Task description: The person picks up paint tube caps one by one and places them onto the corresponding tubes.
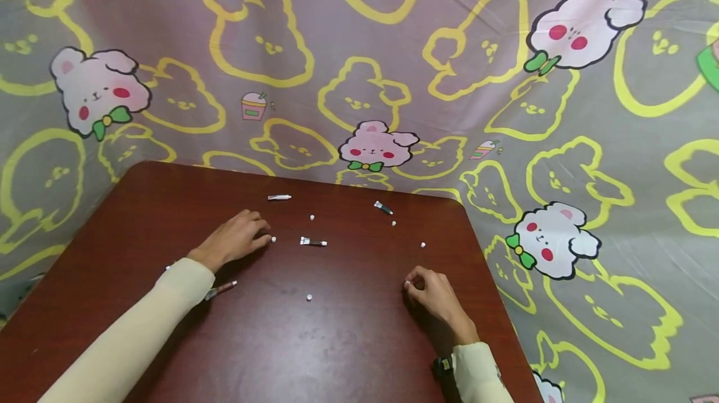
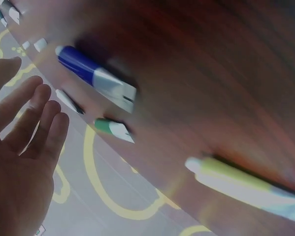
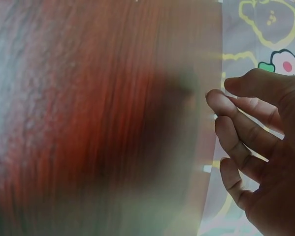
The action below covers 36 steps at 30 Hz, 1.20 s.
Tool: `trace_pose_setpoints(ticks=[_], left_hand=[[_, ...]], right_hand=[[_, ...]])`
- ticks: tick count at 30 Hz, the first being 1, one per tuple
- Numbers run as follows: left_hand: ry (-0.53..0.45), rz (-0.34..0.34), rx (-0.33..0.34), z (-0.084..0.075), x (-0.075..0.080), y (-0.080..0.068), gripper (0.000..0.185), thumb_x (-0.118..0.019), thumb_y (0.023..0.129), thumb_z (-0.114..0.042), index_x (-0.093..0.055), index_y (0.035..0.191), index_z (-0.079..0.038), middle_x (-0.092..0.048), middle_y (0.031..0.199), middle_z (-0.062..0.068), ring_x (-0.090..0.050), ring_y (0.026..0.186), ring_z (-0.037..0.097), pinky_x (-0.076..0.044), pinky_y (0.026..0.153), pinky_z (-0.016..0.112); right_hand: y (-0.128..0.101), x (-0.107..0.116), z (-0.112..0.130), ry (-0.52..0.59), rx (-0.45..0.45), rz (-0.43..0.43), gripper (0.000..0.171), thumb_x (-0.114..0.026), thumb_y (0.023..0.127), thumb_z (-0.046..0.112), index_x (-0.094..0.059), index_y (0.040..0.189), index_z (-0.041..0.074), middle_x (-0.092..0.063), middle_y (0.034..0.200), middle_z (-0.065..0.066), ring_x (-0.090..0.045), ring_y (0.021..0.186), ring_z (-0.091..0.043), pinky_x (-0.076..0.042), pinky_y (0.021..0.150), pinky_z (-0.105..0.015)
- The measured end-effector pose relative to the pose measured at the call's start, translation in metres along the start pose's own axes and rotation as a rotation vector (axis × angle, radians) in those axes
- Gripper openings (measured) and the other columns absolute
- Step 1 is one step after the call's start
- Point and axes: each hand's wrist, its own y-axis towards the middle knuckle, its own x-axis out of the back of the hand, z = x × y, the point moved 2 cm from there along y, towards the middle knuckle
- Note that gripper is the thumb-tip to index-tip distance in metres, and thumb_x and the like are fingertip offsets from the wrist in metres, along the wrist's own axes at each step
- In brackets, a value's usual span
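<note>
Left grip (image 1: 234, 242): fingers loosely spread, tips just beside a small white piece (image 1: 273, 239) on the desk (image 1: 365, 353). Right grip (image 1: 437, 294): thumb and forefinger drawn close; tips too dim to tell whether anything is pinched.

Risk: a sideways brush from the left fingertips could send the piece rolling. The sleeve (image 1: 151, 309) could drag the reddish tube (image 1: 223, 290) behind that grip.

Containers: dark tube (image 1: 313, 242) right of left grip, white tube (image 1: 279, 197) beyond it; contents hidden.
</note>
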Motion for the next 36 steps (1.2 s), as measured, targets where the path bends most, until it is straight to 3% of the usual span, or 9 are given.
trace_pose_setpoints(ticks=[11, 19, 27, 36], left_hand=[[0.004, 0.015, -0.019, 0.010, 0.008, -0.018, 0.021, -0.082, 0.096, -0.021, -0.081, 0.109, -0.004, -0.074, 0.108, 0.013, -0.066, 0.105, 0.036, -0.056, 0.096, 0.054], [-0.050, 0.059, 0.029, 0.020, 0.011, -0.036, 0.032, -0.085, 0.095, -0.028, -0.081, 0.114, -0.003, -0.076, 0.115, 0.014, -0.066, 0.109, 0.035, -0.057, 0.095, 0.054], [-0.029, 0.051, 0.002, 0.027, 0.014, -0.051, 0.029, -0.092, 0.087, -0.030, -0.083, 0.103, -0.009, -0.076, 0.103, 0.003, -0.063, 0.094, 0.023, -0.057, 0.085, 0.046], [-0.015, 0.061, 0.001, 0.030, 0.014, -0.053, 0.021, -0.093, 0.086, -0.026, -0.082, 0.096, -0.012, -0.075, 0.095, -0.001, -0.059, 0.088, 0.018, -0.055, 0.079, 0.042]], right_hand=[[0.001, 0.001, 0.004, 0.003, 0.025, -0.020, 0.011, -0.082, 0.095, 0.015, -0.076, 0.097, 0.024, -0.074, 0.088, 0.014, -0.065, 0.079, -0.003, -0.055, 0.079, -0.031], [0.005, 0.001, 0.011, 0.026, 0.045, -0.028, 0.011, -0.083, 0.095, 0.016, -0.075, 0.098, 0.024, -0.074, 0.090, 0.013, -0.068, 0.081, -0.004, -0.056, 0.080, -0.031], [0.007, 0.002, 0.013, 0.032, 0.082, -0.065, 0.014, -0.084, 0.093, 0.016, -0.074, 0.095, 0.026, -0.071, 0.088, 0.015, -0.064, 0.079, -0.002, -0.054, 0.077, -0.028], [0.009, 0.001, 0.013, 0.021, 0.111, -0.093, 0.015, -0.085, 0.090, 0.015, -0.074, 0.094, 0.024, -0.065, 0.086, 0.015, -0.058, 0.076, -0.002, -0.049, 0.072, -0.023]])
